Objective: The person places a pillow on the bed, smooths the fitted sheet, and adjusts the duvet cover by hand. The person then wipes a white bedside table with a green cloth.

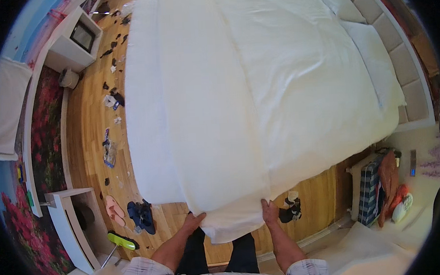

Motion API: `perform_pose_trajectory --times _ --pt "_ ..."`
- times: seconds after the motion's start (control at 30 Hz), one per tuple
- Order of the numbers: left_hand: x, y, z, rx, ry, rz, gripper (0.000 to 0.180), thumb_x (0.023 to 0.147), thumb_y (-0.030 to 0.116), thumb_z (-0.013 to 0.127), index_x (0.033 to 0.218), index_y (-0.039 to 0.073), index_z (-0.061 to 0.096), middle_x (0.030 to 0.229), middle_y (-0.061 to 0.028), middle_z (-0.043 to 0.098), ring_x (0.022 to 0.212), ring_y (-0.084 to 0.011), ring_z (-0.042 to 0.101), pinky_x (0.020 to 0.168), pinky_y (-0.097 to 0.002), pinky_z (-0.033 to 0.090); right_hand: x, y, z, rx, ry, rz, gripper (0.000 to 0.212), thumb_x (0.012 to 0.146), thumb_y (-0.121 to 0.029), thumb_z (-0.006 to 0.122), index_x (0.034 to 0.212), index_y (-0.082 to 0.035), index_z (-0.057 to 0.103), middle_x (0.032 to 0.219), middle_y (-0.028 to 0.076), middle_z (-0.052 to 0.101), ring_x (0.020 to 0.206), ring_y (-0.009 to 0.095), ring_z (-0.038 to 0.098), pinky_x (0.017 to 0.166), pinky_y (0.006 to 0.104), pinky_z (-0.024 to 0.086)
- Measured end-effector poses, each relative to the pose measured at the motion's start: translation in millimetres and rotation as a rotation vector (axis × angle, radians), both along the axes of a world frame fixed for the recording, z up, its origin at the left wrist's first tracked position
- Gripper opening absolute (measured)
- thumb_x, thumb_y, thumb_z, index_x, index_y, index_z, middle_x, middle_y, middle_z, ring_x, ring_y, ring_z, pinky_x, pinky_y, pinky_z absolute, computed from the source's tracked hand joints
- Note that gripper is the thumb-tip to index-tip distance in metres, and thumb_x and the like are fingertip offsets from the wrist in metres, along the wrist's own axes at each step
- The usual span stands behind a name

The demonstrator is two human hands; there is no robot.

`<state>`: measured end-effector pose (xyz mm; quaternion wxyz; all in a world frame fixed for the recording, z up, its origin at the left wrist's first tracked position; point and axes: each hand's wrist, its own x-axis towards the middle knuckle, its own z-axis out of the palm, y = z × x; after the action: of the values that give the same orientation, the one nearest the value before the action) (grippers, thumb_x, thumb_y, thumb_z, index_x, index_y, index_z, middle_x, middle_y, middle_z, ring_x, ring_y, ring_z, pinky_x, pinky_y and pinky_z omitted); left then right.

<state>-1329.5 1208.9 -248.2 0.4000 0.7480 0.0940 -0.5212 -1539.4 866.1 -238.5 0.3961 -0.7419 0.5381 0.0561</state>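
Observation:
A long white sheet (208, 108) lies as a band across the bed, and its near end hangs over the bed's side toward me. My left hand (195, 221) is closed on the left corner of that hanging end. Level with it, my right hand (269, 211) grips the opposite edge, thumb on top. The cloth between them is drawn fairly flat, with a few soft folds. Beyond it to the right is a rumpled white duvet (306, 83). White pillows (370, 55) rest against the padded headboard (391, 34).
Pink slippers (115, 210), dark blue shoes (141, 216) and a green-headed brush (122, 240) are on the wooden floor at left. Scattered litter (110, 153) lines the bed's foot. A white cabinet (70, 230) stands lower left. Clothes (387, 181) hang over a seat at right.

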Motion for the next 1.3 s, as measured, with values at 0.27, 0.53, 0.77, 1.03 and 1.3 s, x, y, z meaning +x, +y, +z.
perform_pose_trajectory --times 0.27,0.53,0.77,1.03,1.3 --pt "17.1 1.5 -8.3 0.293 -0.455 -0.111 0.033 0.093 0.021 0.068 0.116 -0.002 0.065 0.114 -0.0263 0.071 0.107 -0.0440 0.068 0.092 -0.0496 0.054 -137.1 6.0 -21.2 -0.063 0.481 0.018 0.045 0.097 -0.032 0.066 0.128 0.000 0.061 0.126 0.028 0.065 0.113 0.049 0.062 0.092 0.0538 0.050" --pt "123.4 -61.7 84.3 -0.100 -0.918 0.378 0.037 0.099 0.022 0.068 0.124 -0.004 0.061 0.103 -0.0132 0.069 0.094 -0.0245 0.066 0.087 -0.0370 0.054 131.7 -95.1 97.1 -0.194 -0.477 -0.080 0.043 0.099 -0.025 0.070 0.127 0.005 0.057 0.119 0.018 0.061 0.110 0.028 0.061 0.095 0.0399 0.050" --pt "195.1 -127.9 91.3 -0.291 -0.210 0.498 0.045 0.098 0.033 0.072 0.120 -0.005 0.065 0.099 -0.0064 0.070 0.086 -0.0130 0.064 0.078 -0.0300 0.054 231.3 -119.7 57.9 0.162 -0.442 0.002 0.048 0.093 -0.038 0.077 0.116 0.002 0.062 0.100 0.009 0.067 0.087 0.017 0.060 0.080 0.0356 0.052" --pt "177.0 -131.1 50.6 -0.201 -0.568 0.485 0.034 0.100 0.032 0.068 0.113 0.000 0.067 0.096 -0.0028 0.068 0.082 -0.0117 0.059 0.074 -0.0303 0.052 225.0 -103.2 69.9 -0.062 -0.463 -0.039 0.040 0.093 -0.034 0.077 0.096 0.005 0.067 0.081 0.011 0.069 0.073 0.020 0.059 0.072 0.0388 0.052" --pt "170.8 -115.2 43.0 -0.042 -0.744 0.379 0.037 0.099 0.033 0.070 0.109 -0.003 0.070 0.092 -0.0112 0.072 0.084 -0.0201 0.063 0.078 -0.0375 0.052 182.2 -80.9 56.2 -0.118 -0.247 0.052 0.047 0.090 -0.043 0.076 0.100 0.002 0.070 0.093 0.025 0.072 0.091 0.041 0.070 0.082 0.0462 0.053"
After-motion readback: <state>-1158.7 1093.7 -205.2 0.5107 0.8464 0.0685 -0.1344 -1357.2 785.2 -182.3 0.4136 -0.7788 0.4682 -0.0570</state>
